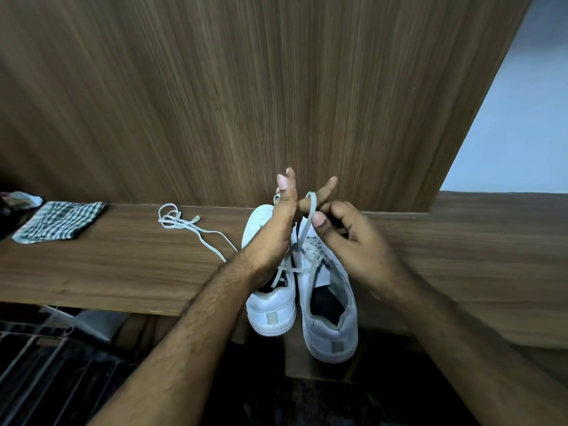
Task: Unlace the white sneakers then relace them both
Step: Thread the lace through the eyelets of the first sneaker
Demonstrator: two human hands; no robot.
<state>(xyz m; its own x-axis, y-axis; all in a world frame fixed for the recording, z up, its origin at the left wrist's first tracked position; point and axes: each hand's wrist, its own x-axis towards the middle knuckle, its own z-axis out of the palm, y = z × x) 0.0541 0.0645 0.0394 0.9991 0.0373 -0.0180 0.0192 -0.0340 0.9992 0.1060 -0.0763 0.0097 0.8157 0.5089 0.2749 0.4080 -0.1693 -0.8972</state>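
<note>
I see two white sneakers on the wooden shelf (pixel 123 272), heels toward me and overhanging its front edge: the left sneaker (pixel 270 305) at 6 o'clock, the right sneaker (pixel 330 315) touching it at its 3 o'clock side. The left hand (pixel 276 229) is raised with fingers straight; the lace (pixel 302 238) loops over one finger. The right hand (pixel 347 238) pinches that lace. A loose lace (pixel 184 222) lies at 9 o'clock, a checked cloth (pixel 60 221) farther out.

Both hands raised together: left hand (pixel 278 222) fingers straight, right hand (pixel 347 235) pinching.
</note>
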